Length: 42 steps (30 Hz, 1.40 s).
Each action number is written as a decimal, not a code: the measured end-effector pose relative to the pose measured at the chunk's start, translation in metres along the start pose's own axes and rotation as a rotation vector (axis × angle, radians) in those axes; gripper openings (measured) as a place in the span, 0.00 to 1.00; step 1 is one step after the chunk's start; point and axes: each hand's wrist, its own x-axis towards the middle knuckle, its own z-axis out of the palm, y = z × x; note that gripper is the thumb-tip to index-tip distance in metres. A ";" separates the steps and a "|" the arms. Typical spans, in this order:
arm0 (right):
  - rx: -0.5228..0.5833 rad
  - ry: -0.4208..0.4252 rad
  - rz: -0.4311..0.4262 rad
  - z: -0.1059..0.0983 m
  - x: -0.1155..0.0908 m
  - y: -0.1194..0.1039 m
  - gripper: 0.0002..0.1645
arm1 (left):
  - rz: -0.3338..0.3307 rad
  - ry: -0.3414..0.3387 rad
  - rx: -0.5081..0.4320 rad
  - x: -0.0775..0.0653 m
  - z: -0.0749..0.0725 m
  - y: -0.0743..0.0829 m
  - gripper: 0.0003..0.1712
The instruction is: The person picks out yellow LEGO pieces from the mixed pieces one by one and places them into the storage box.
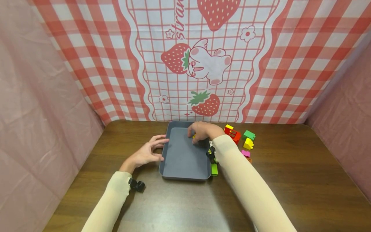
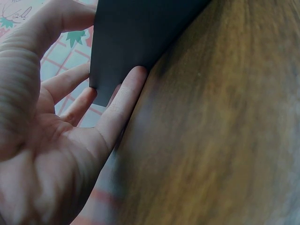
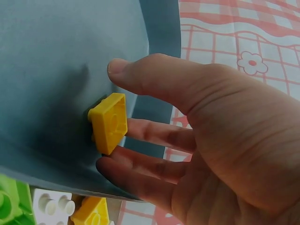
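Note:
A grey rectangular tray (image 1: pixel 185 161) lies on the table. Along its left wall rests my left hand (image 1: pixel 146 151), fingers spread and fingertips against the outside. The left wrist view shows those fingers (image 2: pixel 119 105) fairly straight on the tray's wall. My right hand (image 1: pixel 202 131) reaches into the far right corner of the tray. Beside its fingers is a small yellow toy brick (image 3: pixel 110 123), standing tilted on edge with its hollow underside toward the hand. The right thumb (image 3: pixel 140 75) stands apart from this brick, while fingertips are right at its other side.
Right of the tray are several toy bricks: a red window piece (image 1: pixel 233 135), a green brick (image 1: pixel 249 135), a yellow one (image 1: pixel 248 144) and a pink one (image 1: pixel 245 153). A light green brick (image 1: pixel 214 169) sits against the tray's right wall. A checked cloth (image 1: pixel 116 64) hangs behind the table.

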 end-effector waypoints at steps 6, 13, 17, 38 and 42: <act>0.000 -0.015 -0.025 -0.003 0.002 0.001 0.22 | -0.010 0.000 -0.021 0.000 0.000 0.002 0.48; -0.005 -0.008 -0.050 -0.011 -0.003 -0.001 0.23 | -0.008 0.004 -0.016 -0.001 0.001 0.005 0.47; -0.002 0.023 -0.046 -0.018 -0.008 -0.004 0.23 | -0.012 0.011 -0.012 0.000 0.001 0.004 0.47; 0.010 0.042 -0.016 -0.038 -0.017 -0.003 0.27 | -0.011 0.012 -0.015 -0.001 0.000 0.004 0.47; 0.005 0.051 -0.013 -0.037 -0.018 -0.001 0.26 | -0.009 0.009 -0.008 -0.001 0.000 0.003 0.47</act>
